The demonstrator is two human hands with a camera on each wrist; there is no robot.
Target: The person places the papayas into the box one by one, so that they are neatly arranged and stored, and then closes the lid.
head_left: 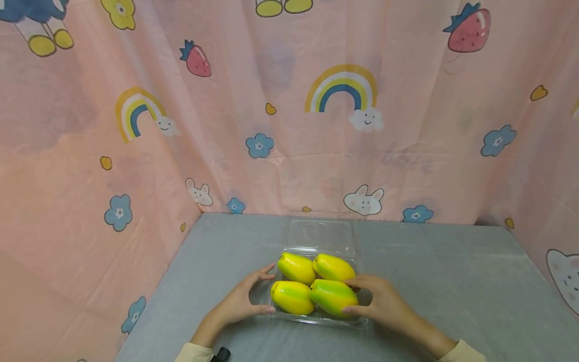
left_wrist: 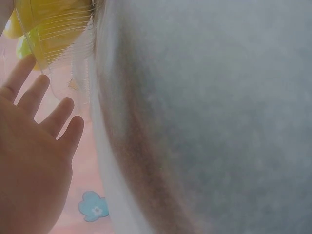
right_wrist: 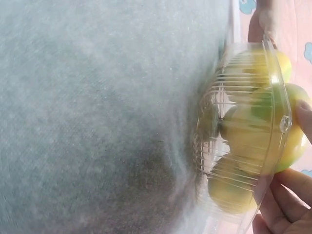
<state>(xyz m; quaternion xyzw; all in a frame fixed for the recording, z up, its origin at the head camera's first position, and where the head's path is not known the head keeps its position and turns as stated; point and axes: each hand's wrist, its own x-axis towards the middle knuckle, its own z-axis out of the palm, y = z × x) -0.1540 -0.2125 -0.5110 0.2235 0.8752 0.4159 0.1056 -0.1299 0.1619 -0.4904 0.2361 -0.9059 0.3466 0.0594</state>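
Observation:
Several yellow-green papayas lie in a clear plastic clamshell box point(head_left: 325, 322), two at the back and two in front. My right hand point(head_left: 380, 301) grips the front right papaya point(head_left: 333, 297), thumb on its near side and fingers on its far side. In the right wrist view that papaya point(right_wrist: 292, 141) stands partly above the box's ribbed wall point(right_wrist: 234, 97). At the box's left side is my left hand point(head_left: 239, 300), thumb and fingertips spread along the rim, close to the front left papaya point(head_left: 293, 297). The left wrist view shows its fingers point(left_wrist: 34, 95) loosely extended.
The box's clear lid point(head_left: 320, 235) lies folded back, away from me. Under the box is a grey tabletop point(head_left: 429, 281). A pink patterned curtain point(head_left: 280, 176) hangs behind the table and along both sides.

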